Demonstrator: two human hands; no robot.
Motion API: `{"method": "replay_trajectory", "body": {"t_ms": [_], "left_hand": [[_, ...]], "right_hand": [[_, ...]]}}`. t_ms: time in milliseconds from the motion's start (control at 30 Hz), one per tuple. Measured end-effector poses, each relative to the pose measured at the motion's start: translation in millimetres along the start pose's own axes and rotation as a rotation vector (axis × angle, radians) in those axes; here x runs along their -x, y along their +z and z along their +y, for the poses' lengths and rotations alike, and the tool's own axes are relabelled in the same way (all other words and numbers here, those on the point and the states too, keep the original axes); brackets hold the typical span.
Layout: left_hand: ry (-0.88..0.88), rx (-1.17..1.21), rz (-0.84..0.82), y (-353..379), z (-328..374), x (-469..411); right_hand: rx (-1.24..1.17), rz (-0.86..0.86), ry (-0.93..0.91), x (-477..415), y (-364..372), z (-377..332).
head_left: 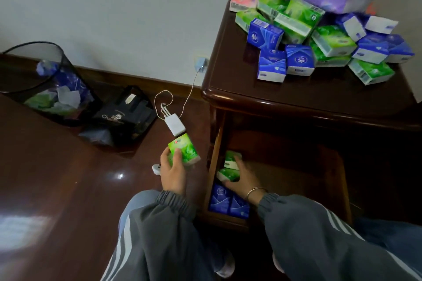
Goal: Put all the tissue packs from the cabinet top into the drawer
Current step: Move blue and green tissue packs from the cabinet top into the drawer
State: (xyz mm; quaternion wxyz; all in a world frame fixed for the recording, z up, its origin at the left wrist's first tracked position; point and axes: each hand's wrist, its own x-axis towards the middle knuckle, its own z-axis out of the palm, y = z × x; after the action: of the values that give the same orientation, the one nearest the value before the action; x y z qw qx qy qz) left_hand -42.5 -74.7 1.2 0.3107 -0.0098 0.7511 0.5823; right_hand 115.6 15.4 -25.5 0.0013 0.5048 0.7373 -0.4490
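Head view: where's the green pack?
– Outside the drawer, just left of its wall, above the floor. The left hand grips it round the lower end, fingers curled over the face.
– And the right hand?
– Down in the drawer, fingers curled over a second green pack that lies behind two blue packs.
– How will they handle?
– Light and soft, I'd judge, in slick film; take one across its narrow sides, without squeezing hard.
– Much left?
– Most of it. The pile of green, blue and pink packs sits on the cabinet top. A white charger lies on the floor just beyond the held pack.
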Motion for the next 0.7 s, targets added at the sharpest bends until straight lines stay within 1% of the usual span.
{"method": "replay_trajectory", "body": {"t_ms": [100,200,267,367,433,467,533,633,700], "left_hand": [[-0.030,-0.034,0.016,-1.6,-3.4,-6.2],[-0.051,-0.010,0.002,0.2,-6.1,-9.7],[-0.073,0.015,-0.021,2.8,-7.3,-10.6],[-0.090,0.010,-0.041,5.3,-8.2,-10.2],[-0.094,0.010,-0.051,6.0,-7.7,-9.0],[-0.101,0.007,-0.056,6.0,-6.7,-7.7],[-0.121,-0.004,-0.065,5.6,-4.6,-5.6],[-0.164,-0.016,-0.103,4.8,-4.2,-3.1],[-0.184,-0.017,-0.123,5.4,-5.6,-2.3]], "right_hand": [[-0.079,-0.080,0.038,1.6,0.3,3.0],[0.030,-0.131,0.064,8.3,-11.9,15.9],[0.060,-0.076,0.070,8.6,-26.1,28.0],[0.082,0.053,0.069,0.5,-42.4,43.4],[0.139,0.085,0.017,-7.4,-43.4,49.5],[0.160,0.069,-0.024,-11.4,-42.1,51.9],[0.178,-0.020,-0.074,-17.3,-38.8,54.2],[0.132,-0.144,-0.056,-22.7,-36.4,57.8],[0.076,-0.126,-0.018,-24.1,-36.6,60.5]]}}
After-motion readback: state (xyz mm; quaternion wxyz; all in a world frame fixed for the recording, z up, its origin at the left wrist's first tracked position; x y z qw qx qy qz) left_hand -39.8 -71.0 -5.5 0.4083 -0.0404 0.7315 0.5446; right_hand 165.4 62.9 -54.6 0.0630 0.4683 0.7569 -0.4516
